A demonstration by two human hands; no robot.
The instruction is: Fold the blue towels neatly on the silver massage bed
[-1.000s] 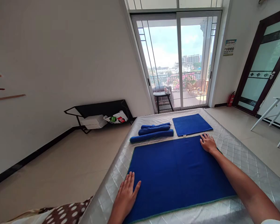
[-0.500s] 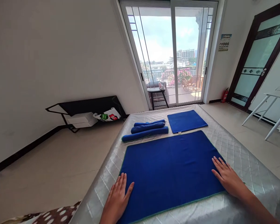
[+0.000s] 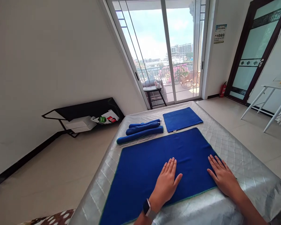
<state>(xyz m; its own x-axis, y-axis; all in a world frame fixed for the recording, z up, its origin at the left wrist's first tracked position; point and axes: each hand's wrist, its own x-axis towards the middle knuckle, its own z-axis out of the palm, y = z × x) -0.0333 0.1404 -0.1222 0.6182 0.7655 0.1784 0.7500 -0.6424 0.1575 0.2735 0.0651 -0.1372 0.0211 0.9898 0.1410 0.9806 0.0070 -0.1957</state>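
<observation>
Straight ahead of you, a sliding glass door [image 3: 169,53] looks onto a balcony with a railing [image 3: 152,74], pink flowers [image 3: 164,73] and a wicker chair [image 3: 189,78], with a dark-legged stool [image 3: 152,89] standing near its left side. To your left, a low black rack [image 3: 84,110] by the wall holds white boxes [image 3: 79,125] and a printed bag [image 3: 111,118], and brown-and-white spotted fabric [image 3: 58,218] shows at the bottom edge. To your right are a wall notice [image 3: 220,33], a red fire extinguisher [image 3: 222,90], a dark-framed door [image 3: 251,50] and a white-legged table [image 3: 276,86].
</observation>
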